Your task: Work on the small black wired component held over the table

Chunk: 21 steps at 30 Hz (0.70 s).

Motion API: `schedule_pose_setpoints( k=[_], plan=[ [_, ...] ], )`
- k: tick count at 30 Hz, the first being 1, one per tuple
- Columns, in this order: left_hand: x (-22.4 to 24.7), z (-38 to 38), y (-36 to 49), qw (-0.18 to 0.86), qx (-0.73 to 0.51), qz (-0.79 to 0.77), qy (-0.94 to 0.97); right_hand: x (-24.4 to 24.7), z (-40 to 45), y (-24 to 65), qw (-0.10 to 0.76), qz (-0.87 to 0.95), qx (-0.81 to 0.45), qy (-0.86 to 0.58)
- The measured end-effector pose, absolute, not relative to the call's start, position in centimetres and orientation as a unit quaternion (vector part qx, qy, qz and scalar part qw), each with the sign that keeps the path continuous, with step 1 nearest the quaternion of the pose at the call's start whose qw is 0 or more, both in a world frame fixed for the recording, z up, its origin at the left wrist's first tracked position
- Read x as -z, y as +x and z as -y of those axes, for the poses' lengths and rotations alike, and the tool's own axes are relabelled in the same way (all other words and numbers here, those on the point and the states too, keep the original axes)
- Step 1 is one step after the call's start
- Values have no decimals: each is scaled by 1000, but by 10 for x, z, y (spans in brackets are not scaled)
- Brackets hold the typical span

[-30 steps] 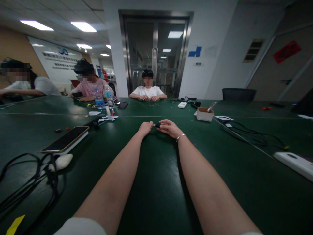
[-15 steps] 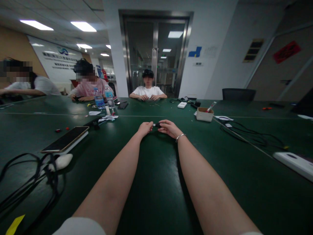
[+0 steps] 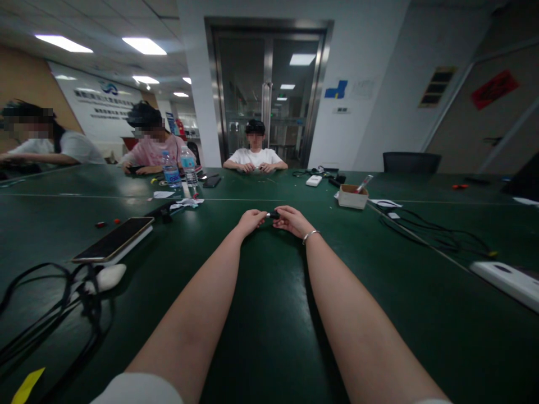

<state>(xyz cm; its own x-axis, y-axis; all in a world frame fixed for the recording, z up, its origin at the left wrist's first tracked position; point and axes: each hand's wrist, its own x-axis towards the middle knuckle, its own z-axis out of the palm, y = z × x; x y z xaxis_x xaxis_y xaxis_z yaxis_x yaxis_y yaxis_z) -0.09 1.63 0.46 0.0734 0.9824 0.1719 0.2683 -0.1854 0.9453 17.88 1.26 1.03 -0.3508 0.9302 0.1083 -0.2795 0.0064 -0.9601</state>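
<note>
A small object (image 3: 273,215), black on its right part and silvery on its left, is held between my two hands above the green table (image 3: 269,314). The fingertips of my left hand (image 3: 252,222) pinch its silvery end. My right hand (image 3: 292,221), with a bracelet at the wrist, has its thumb and fingers closed on the black end. The object is too small to identify, and the fingers partly cover it.
A phone (image 3: 115,238) on a white block, a white mouse (image 3: 110,276) and black cables (image 3: 90,303) lie at left. Further off are bottles (image 3: 171,170) and an open box (image 3: 352,197). Three people sit beyond; a white device (image 3: 505,280) is at right.
My left hand has shifted very slightly to the right along with the silvery end. My right hand has stayed nearly in place, still closed on the black part.
</note>
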Motion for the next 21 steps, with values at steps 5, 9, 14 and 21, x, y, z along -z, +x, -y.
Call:
schedule_pose_setpoints(
  k=[5,9,14,21],
  plan=[
    [-7,-12,-1,395,-476,-494,611,-11,-11,179,471,524,-640,-306],
    [-8,-10,-3,397,-499,-481,601,-10,-13,179,463,521,-647,-309],
    [-9,-10,-2,418,-506,-474,587,-9,-14,179,462,525,-643,-311],
    [-10,-11,1,420,-494,-486,586,-11,-13,179,458,525,-644,-315]
  ],
)
